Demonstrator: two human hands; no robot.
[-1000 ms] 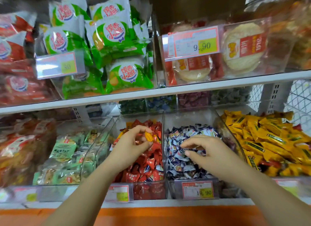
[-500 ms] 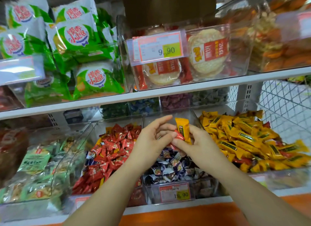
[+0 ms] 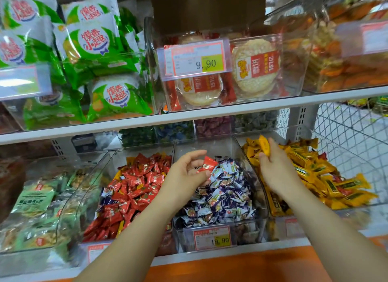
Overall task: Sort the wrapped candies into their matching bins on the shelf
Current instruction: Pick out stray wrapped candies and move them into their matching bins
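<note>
Three clear bins stand side by side on the lower shelf: red candies [image 3: 138, 189], blue-and-white candies [image 3: 226, 195] and yellow candies [image 3: 327, 176]. My left hand [image 3: 186, 174] hovers over the blue-and-white bin and pinches a red candy [image 3: 207, 163] between thumb and fingers. My right hand [image 3: 275, 166] is over the left end of the yellow bin and holds a yellow candy [image 3: 265, 146] at its fingertips. A few yellow wrappers lie among the red candies.
A bin of green snack packs [image 3: 35, 202] stands at the left. The upper shelf [image 3: 189, 115] carries green bags and round rice cakes behind a 9.90 price tag [image 3: 199, 60]. A wire mesh panel [image 3: 352, 122] closes the right side. An orange ledge runs along the front.
The hands met over the middle bin and then parted. The yellow candy went from my left hand to my right, the red one the other way. My right hand moved to the yellow bin.
</note>
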